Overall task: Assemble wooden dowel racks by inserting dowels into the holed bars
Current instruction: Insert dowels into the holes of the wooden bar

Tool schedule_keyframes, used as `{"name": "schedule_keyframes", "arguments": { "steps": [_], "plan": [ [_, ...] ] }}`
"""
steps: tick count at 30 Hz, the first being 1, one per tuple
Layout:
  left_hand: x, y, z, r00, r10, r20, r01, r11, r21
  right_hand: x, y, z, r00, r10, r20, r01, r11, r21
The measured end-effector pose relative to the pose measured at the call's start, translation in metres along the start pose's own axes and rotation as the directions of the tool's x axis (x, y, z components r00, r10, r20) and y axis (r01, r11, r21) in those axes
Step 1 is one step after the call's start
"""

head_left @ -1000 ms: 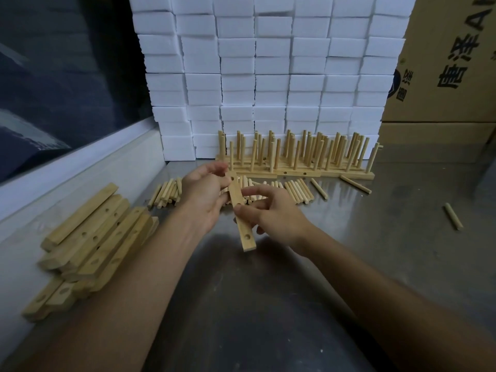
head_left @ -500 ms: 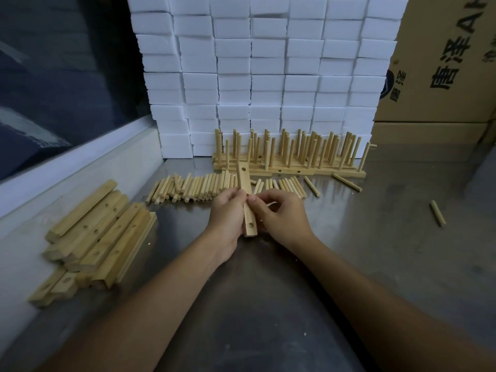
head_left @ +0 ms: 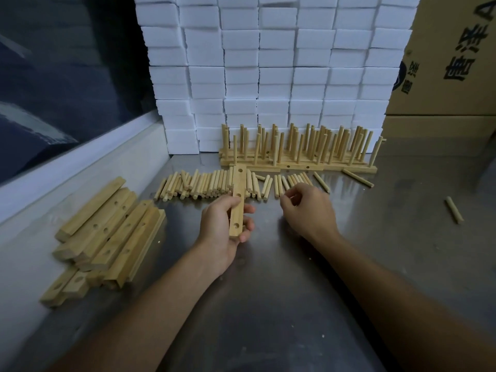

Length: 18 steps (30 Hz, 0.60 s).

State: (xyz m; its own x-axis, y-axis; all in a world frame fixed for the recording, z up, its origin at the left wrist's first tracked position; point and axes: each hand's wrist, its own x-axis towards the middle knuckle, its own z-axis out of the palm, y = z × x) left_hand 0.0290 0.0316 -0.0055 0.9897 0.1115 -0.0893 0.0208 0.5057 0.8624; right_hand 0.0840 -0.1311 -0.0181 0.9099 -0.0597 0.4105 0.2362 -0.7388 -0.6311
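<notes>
Bar (head_left: 238,200) gripped in left hand (head_left: 224,229); right hand (head_left: 308,210) over loose dowels (head_left: 204,185).

Two bare forearms enter from the bottom edge, both uncovered from the frame's edge to the wrist, with no sleeve, cuff or glove on them. The left hand (head_left: 224,229) and the right hand (head_left: 308,210) carry no ring, watch, bracelet or strap on any part that shows, and the fingers (head_left: 248,209) of the left hand have short, plain, unpainted nails. Both forearms look smooth and slender, broadening toward the camera under the wide lens, and nothing of the person above them shows.
</notes>
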Motion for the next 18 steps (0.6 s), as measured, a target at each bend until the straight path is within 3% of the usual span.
{"name": "schedule_keyframes", "arguments": {
  "steps": [3,8,18],
  "plan": [
    [0.001,0.0,-0.003,1.0,0.003,-0.004,-0.003,1.0,-0.019,0.005,0.0,0.006,0.998,0.036,0.057,-0.032,0.997,-0.068],
    [0.004,0.0,-0.004,1.0,0.018,0.014,-0.018,1.0,-0.004,0.015,-0.015,0.021,0.999,-0.005,0.033,0.01,0.987,-0.16],
    [0.003,0.002,-0.001,0.999,-0.007,0.047,0.007,1.0,-0.007,0.032,-0.027,0.031,0.99,0.124,0.069,-0.1,0.953,-0.286]
  ]
}}
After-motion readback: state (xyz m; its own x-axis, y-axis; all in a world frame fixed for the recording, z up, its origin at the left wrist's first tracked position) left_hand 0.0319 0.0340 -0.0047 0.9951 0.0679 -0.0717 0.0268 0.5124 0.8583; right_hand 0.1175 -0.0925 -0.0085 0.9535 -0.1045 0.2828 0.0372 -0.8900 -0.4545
